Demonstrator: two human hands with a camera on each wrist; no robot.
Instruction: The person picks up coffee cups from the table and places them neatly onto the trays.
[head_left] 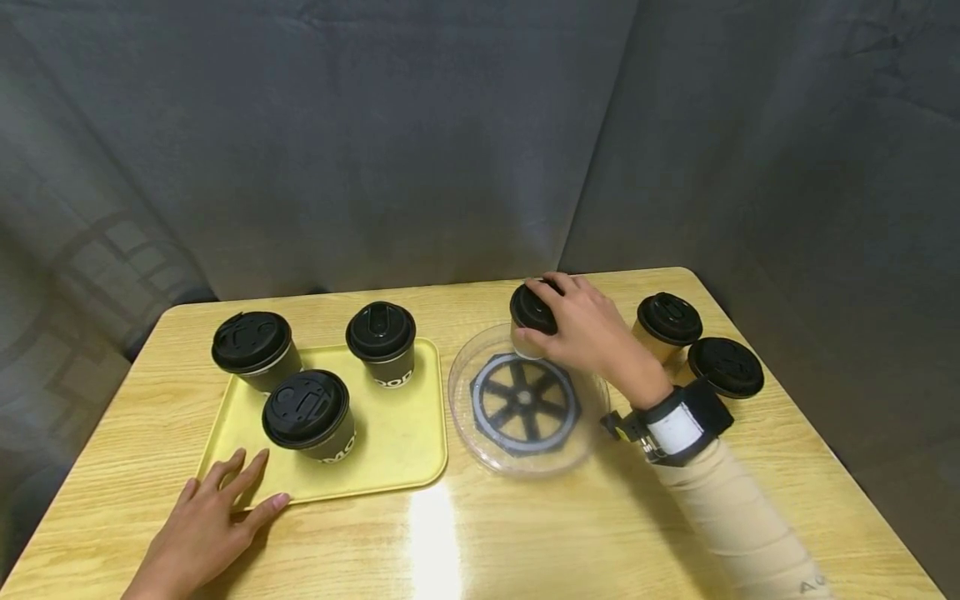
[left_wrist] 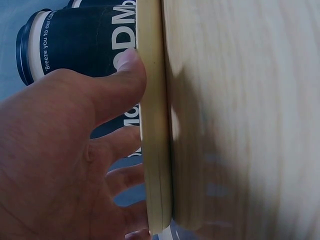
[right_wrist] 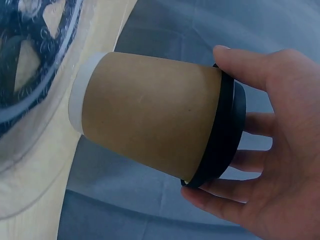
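Note:
My right hand grips a brown paper coffee cup by its black lid, thumb on one side and fingers on the other. The cup is over the back rim of a clear round dish with a dark spoked wheel pattern; whether it touches the dish cannot be told. On the left, my left hand rests at the near edge of a yellow tray, fingers spread. Lidded dark coffee cups stand there: a front cup, a back right cup and a back left cup.
To the right, beyond my right wrist, two more lidded cups stand close together: a brown cup and another whose black lid shows. The wooden table ends at a grey curtain behind and at the right.

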